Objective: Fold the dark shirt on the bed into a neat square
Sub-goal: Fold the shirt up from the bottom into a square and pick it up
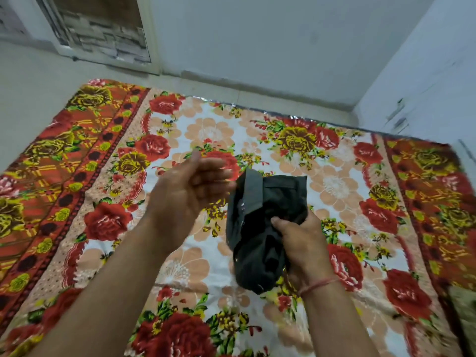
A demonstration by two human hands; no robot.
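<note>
- the dark shirt [268,228] is bunched into a loose bundle and held up above the bed [231,130], a little toward four o'clock of the picture's middle.
- the right hand [302,249] grips that bundle from its four o'clock side, thumb pressed across the front, fingers wrapped behind; a red thread [318,286] circles the wrist.
- the left hand [190,191] hovers at the shirt's ten o'clock, blurred, fingers spread and loosely curled, holding nothing; its fingertips are near the shirt's upper edge, contact unclear.
- a paler band of cloth, perhaps a collar or placket, stands up at the bundle's top.
- the bed wears a floral sheet [164,104] of red roses.
- at twelve o'clock beyond it, pale floor and a wall [270,34].
</note>
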